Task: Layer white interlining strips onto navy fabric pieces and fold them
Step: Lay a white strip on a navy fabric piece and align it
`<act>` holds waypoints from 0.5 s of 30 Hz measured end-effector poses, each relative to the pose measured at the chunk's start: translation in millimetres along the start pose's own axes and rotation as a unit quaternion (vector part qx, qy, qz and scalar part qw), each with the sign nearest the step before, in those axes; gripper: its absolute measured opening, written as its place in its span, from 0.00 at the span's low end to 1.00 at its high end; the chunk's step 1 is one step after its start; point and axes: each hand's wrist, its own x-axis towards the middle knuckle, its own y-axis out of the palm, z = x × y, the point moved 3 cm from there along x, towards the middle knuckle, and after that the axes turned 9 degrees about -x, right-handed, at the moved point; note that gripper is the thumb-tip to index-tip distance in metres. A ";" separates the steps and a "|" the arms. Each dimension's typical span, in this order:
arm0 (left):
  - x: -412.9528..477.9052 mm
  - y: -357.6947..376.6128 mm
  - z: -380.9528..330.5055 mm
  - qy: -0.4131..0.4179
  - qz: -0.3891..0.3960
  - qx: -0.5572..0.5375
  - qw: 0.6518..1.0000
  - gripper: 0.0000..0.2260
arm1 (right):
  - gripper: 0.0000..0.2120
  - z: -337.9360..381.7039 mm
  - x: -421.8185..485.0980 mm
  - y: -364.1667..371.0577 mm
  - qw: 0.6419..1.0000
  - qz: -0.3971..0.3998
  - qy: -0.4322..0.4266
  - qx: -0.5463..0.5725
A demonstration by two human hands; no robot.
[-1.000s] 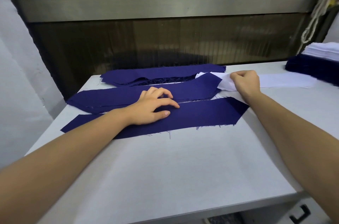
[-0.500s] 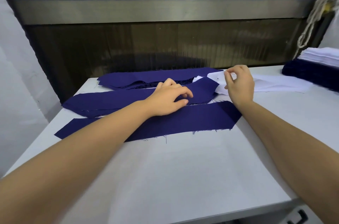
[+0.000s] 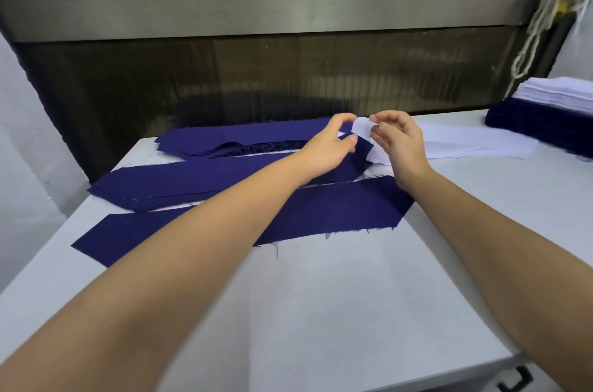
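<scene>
The left hand (image 3: pixel 333 144) has been moved off the near flat navy fabric piece (image 3: pixel 337 215) to the lifted end of the long white interlining strip (image 3: pixel 465 143), now pinched by both it and the right hand (image 3: pixel 399 143) at the table's far side, so pick-up for layering is judged under way.

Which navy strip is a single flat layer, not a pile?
The nearest navy strip: one flat layer with frayed threads on its near edge. The middle pile and the far pile are stacked several pieces deep.
</scene>
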 end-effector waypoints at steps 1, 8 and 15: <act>1.0 1.7 -2.0 -0.004 0.001 -0.017 1.000 0.18 | 0.10 1.7 -0.5 0.0 1.000 0.000 0.006 0.029; 16.7 17.7 -15.3 -0.039 0.027 -0.149 0.988 0.21 | 0.09 6.4 -1.6 1.7 0.986 -0.013 0.031 0.162; 33.5 19.8 -9.9 -0.125 -0.050 -0.392 0.910 0.23 | 0.10 3.2 -1.9 -1.6 0.992 -0.004 0.018 0.125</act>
